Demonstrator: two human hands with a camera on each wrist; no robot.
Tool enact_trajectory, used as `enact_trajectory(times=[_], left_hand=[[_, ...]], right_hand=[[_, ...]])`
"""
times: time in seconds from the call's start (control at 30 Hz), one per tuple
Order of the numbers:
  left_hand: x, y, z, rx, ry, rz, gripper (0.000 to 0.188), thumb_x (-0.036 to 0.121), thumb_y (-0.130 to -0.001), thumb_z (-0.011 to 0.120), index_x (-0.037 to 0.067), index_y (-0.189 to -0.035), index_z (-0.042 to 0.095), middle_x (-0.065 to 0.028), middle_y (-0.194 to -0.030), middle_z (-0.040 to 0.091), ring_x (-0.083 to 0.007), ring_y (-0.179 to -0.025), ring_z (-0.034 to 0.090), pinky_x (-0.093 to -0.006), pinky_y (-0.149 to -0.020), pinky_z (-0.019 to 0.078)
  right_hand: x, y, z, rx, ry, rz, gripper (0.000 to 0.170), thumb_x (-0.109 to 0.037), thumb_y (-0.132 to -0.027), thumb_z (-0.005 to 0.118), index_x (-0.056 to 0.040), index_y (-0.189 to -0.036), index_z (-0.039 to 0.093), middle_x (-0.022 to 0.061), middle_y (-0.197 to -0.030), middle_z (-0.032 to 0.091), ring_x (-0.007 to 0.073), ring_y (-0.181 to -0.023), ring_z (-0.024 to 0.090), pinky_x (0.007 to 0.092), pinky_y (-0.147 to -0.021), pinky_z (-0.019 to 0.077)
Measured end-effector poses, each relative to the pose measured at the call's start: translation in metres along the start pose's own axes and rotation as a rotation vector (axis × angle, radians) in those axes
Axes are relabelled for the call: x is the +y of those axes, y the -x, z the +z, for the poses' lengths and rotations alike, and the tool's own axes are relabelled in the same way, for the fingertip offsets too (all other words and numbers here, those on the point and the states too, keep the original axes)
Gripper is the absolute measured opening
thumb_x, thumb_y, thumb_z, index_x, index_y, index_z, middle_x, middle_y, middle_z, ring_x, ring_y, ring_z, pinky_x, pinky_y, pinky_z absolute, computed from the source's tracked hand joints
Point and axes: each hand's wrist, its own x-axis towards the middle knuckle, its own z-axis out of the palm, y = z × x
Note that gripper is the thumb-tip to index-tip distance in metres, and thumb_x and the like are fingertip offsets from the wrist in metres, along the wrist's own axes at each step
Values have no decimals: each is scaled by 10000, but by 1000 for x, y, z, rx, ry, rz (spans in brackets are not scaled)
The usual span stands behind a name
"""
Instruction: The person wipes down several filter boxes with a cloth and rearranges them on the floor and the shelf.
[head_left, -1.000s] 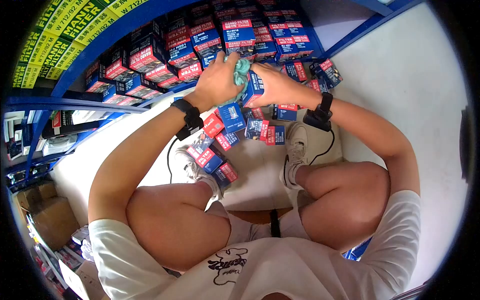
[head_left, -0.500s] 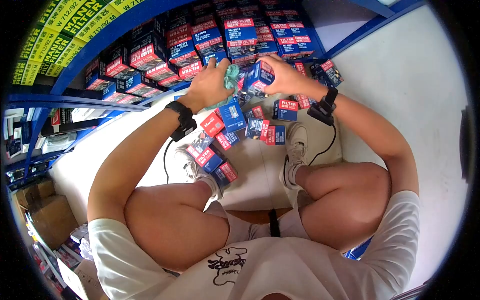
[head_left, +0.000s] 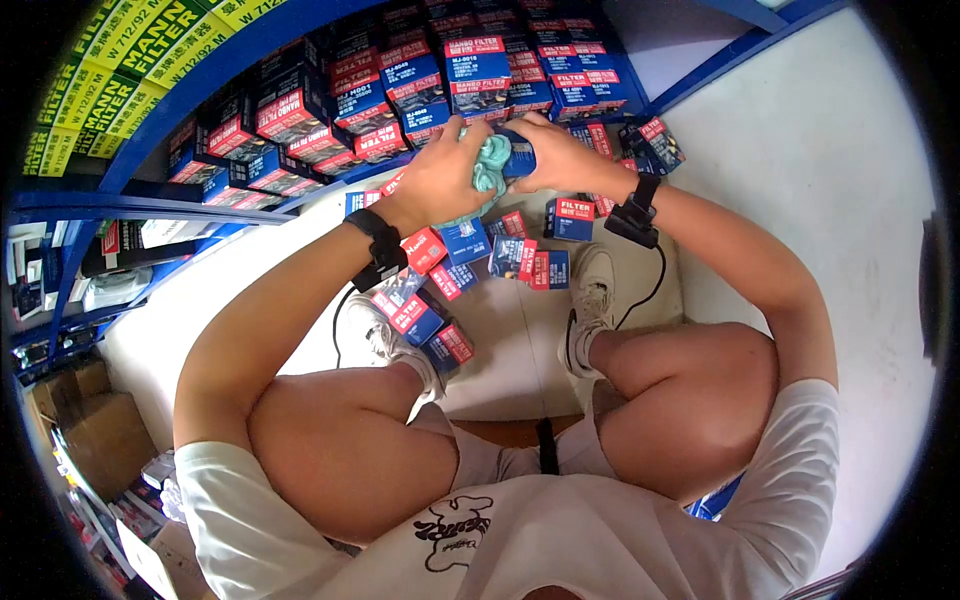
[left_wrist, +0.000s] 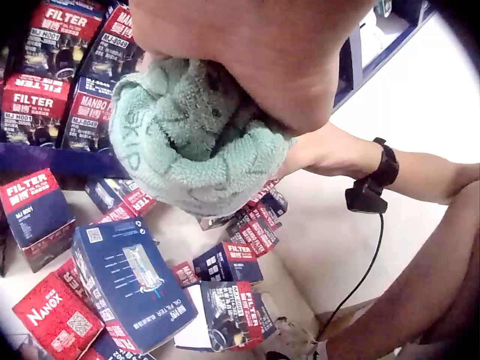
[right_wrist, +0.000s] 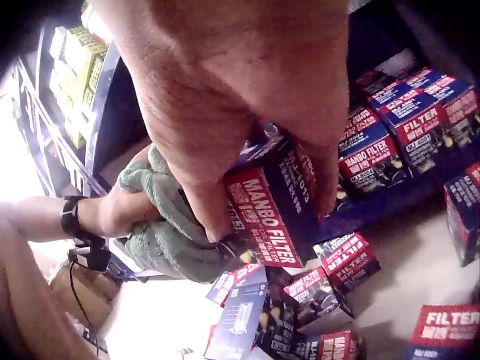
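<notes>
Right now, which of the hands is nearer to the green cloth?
Left: the left hand grips the green cloth, while the right hand is just beside it, holding a filter box.

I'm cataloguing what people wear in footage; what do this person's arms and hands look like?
The left hand and right hand are ungloved. Each wears a black wristband holding a small black camera, with a thin black cable hanging from it. The sleeves are short and white.
</notes>
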Motion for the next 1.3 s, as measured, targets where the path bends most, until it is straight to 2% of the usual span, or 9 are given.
enact_trajectory(times=[0.07, 0.33, 0.63, 0.7, 0.73, 1.1, 1.23, 1.27, 1.3], left_hand=[[1, -1, 3, 11, -19, -61, 699, 191, -725, 769, 46, -1311, 416, -281, -1204, 494, -497, -1087, 559, -519, -924, 504], [-18, -10, -9, 61, -87, -215, 688, 221, -742, 754, 62, -1322, 421, -293, -1240, 503, -495, -1110, 563, -531, -924, 504], [-3, 3, 6, -85, -74, -43, 664, 212, -734, 763, 59, -1291, 436, -268, -1178, 502, -481, -1061, 576, -522, -908, 514], [-8, 4, 10, -61, -104, -28, 656, 208, -733, 765, 55, -1281, 439, -269, -1194, 495, -482, -1062, 575, -523, -901, 514], [-10, 4, 12, -50, -97, -24, 645, 216, -736, 763, 55, -1271, 441, -270, -1208, 486, -482, -1060, 576, -521, -899, 516], [-5, 0, 13, -164, -134, -55, 649, 230, -739, 769, 56, -1272, 443, -280, -1178, 509, -491, -1029, 591, -521, -897, 521], [-4, -1, 15, -179, -140, -53, 642, 232, -738, 768, 57, -1270, 454, -287, -1183, 518, -491, -1051, 589, -521, -898, 520], [-4, -1, 15, -187, -134, -48, 637, 232, -738, 769, 61, -1268, 460, -289, -1192, 516, -490, -1061, 588, -521, -899, 520], [-5, -2, 17, -185, -134, -49, 637, 232, -738, 769, 61, -1268, 460, -289, -1192, 516, -490, -1061, 588, -521, -899, 520]], right_hand=[[3, 2, 1, 25, 26, -41, 876, -345, -606, 888, 51, -1289, 508, 235, -1251, 539, 396, -1156, 565, 414, -978, 474], [-43, 2, -5, -4, -8, 42, 818, -341, -665, 879, 49, -1291, 525, 190, -1212, 544, 346, -1109, 590, 399, -934, 492], [-8, 18, -11, -49, 87, 180, 846, -312, -661, 862, 17, -1318, 443, 250, -1305, 522, 392, -1201, 548, 422, -987, 469], [-7, 23, -22, -113, 134, 295, 829, -295, -660, 863, -31, -1331, 454, 229, -1313, 521, 380, -1224, 537, 426, -994, 462], [3, 27, -20, -27, 199, 187, 830, -276, -662, 864, -67, -1349, 446, 200, -1311, 544, 365, -1196, 560, 422, -986, 462], [44, 51, -67, 14, -63, 299, 799, -147, -637, 871, 15, -1323, 495, 168, -1221, 644, 258, -1071, 650, 343, -956, 493], [80, 59, -71, 57, 146, 174, 843, -135, -612, 872, 3, -1349, 486, 175, -1322, 593, 279, -1180, 608, 342, -1011, 472], [85, 64, -71, 89, 154, 176, 757, -85, -610, 842, -19, -1292, 520, 202, -1219, 618, 388, -1159, 583, 405, -988, 482], [90, 66, -74, 88, 155, 175, 757, -85, -610, 842, -19, -1292, 520, 202, -1219, 618, 388, -1159, 583, 405, -988, 482]])
